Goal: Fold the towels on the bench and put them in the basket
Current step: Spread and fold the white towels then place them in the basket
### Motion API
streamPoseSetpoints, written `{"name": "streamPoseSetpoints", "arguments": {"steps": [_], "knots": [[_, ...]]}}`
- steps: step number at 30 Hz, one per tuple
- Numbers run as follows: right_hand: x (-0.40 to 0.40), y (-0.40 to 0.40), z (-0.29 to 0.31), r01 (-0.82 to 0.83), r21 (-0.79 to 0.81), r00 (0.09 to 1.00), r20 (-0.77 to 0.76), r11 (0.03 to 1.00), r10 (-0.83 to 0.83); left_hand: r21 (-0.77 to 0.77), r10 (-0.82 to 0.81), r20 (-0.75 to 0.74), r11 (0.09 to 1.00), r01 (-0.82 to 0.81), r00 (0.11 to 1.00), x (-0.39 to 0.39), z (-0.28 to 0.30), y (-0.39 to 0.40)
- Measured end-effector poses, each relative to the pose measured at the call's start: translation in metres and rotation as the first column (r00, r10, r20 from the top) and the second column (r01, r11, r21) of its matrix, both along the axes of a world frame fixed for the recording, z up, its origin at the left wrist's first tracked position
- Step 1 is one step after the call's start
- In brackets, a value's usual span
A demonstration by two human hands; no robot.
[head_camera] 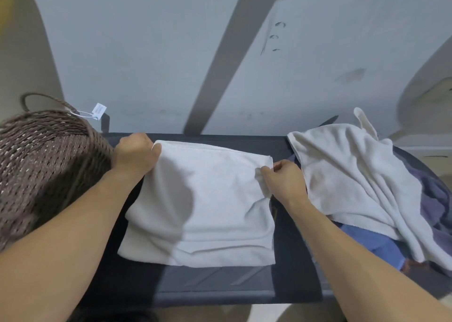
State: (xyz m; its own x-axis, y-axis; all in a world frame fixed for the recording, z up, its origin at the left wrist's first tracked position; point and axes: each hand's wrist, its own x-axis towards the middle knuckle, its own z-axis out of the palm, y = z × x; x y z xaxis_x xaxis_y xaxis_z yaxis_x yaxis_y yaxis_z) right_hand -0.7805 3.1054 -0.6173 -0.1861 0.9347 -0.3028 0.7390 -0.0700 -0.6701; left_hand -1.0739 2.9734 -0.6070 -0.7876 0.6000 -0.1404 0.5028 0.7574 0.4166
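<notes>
Both bare forearms reach forward. The left hand [135, 154] and right hand [285, 178] each pinch a far corner of the white folded terry towel [203, 206], flat on the dark bench [291, 268] between the brown woven basket [41, 165] and the crumpled cream towel [347, 172].

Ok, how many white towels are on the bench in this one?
2. One white towel lies mid-bench, held at its far corners by the left hand and right hand. The crumpled towel tops darker cloths at right; more may be hidden there.
</notes>
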Motion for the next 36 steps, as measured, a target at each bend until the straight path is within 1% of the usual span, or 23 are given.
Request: {"name": "streamPoseSetpoints", "arguments": {"steps": [2,4,5,6,9,11,12,13,14,15,16,17,18,20,21,23,25,27,28,31,32,34,36], "knots": [[-0.002,0.001,0.004,-0.081,0.034,0.991,0.114,0.996,0.077,0.003,-0.114,0.033,0.993,0.114,0.993,-0.003,0.002,0.003],[-0.003,0.005,0.010,-0.202,0.112,0.953,0.252,0.973,0.169,0.017,-0.266,0.063,0.964,0.265,0.962,-0.003,0.002,0.004],[-0.003,0.009,0.014,-0.256,0.139,0.934,0.290,0.956,0.208,0.025,-0.296,0.067,0.955,0.295,0.953,-0.003,0.002,0.004],[-0.005,0.015,0.017,-0.306,0.135,0.917,0.306,0.942,0.254,0.038,-0.304,0.067,0.953,0.302,0.950,-0.003,0.002,0.004],[-0.012,0.032,0.023,-0.375,-0.017,0.887,0.286,0.927,0.364,0.139,-0.268,0.088,0.957,0.254,0.960,-0.004,0.001,0.002],[-0.015,0.035,0.024,-0.378,-0.029,0.879,0.301,0.925,0.369,0.251,-0.203,0.171,0.955,0.156,0.964,-0.007,0.004,-0.001],[-0.016,0.036,0.023,-0.410,-0.007,0.858,0.335,0.912,0.388,0.268,-0.181,0.193,0.955,0.126,0.964,-0.009,0.005,-0.002],[-0.017,0.037,0.023,-0.461,0.006,0.825,0.372,0.887,0.426,0.242,-0.170,0.188,0.963,0.123,0.967,-0.011,0.005,-0.004],[-0.018,0.038,0.024,-0.512,0.006,0.791,0.394,0.859,0.469,0.174,-0.165,0.159,0.975,0.137,0.973,-0.013,0.004,-0.005],[-0.019,0.040,0.025,-0.549,0.003,0.770,0.393,0.836,0.504,0.096,-0.160,0.118,0.984,0.149,0.980,-0.014,0.003,-0.006],[-0.020,0.043,0.026,-0.561,0.004,0.772,0.363,0.828,0.521,0.050,-0.140,0.082,0.989,0.137,0.987,-0.014,0.002,-0.007],[-0.020,0.045,0.027,-0.543,0.010,0.803,0.297,0.840,0.516,0.052,-0.110,0.061,0.993,0.107,0.992,-0.012,0.001,-0.006],[-0.020,0.047,0.027,-0.495,0.001,0.852,0.193,0.869,0.486,0.091,-0.085,0.060,0.993,0.079,0.995,-0.010,0.000,-0.005],[-0.019,0.048,0.027,-0.374,-0.107,0.927,-0.062,0.921,0.370,0.211,-0.046,0.117,0.977,0.020,0.992,-0.007,-0.002,-0.003],[-0.018,0.048,0.025,-0.324,-0.170,0.942,-0.148,0.931,0.301,0.265,-0.031,0.167,0.964,-0.014,0.985,-0.007,-0.004,-0.003],[-0.018,0.050,0.020,-0.204,-0.207,0.962,-0.225,0.957,0.156,0.305,-0.024,0.216,0.951,-0.045,0.976,-0.007,-0.006,-0.004],[-0.020,0.052,0.016,-0.075,-0.154,0.963,-0.267,0.985,0.031,0.241,-0.033,0.187,0.971,-0.014,0.982,-0.008,-0.008,-0.006],[-0.023,0.054,0.011,-0.029,-0.113,0.959,-0.282,0.993,-0.004,0.157,-0.034,0.161,0.988,0.008,0.986,-0.008,-0.009,-0.006],[-0.025,0.053,0.009,-0.034,-0.089,0.967,-0.255,0.995,0.010,0.139,-0.027,0.146,0.990,0.006,0.989,-0.006,-0.009,-0.006],[-0.030,0.051,0.006,-0.048,0.060,0.996,-0.077,0.997,0.053,0.169,-0.008,0.074,0.986,-0.004,0.997,-0.006,-0.008,-0.007],[-0.033,0.050,0.007,-0.058,0.102,0.998,-0.027,0.993,0.061,0.167,-0.013,0.077,0.986,0.000,0.997,-0.006,-0.005,-0.008],[-0.038,0.044,0.011,-0.074,0.136,0.997,0.038,0.988,0.070,0.130,-0.046,0.138,0.991,0.028,0.989,-0.006,-0.001,-0.013],[-0.037,0.037,0.015,-0.063,0.147,0.998,0.014,0.987,0.061,0.112,-0.073,0.217,0.993,0.049,0.974,-0.006,0.002,-0.017]]}}
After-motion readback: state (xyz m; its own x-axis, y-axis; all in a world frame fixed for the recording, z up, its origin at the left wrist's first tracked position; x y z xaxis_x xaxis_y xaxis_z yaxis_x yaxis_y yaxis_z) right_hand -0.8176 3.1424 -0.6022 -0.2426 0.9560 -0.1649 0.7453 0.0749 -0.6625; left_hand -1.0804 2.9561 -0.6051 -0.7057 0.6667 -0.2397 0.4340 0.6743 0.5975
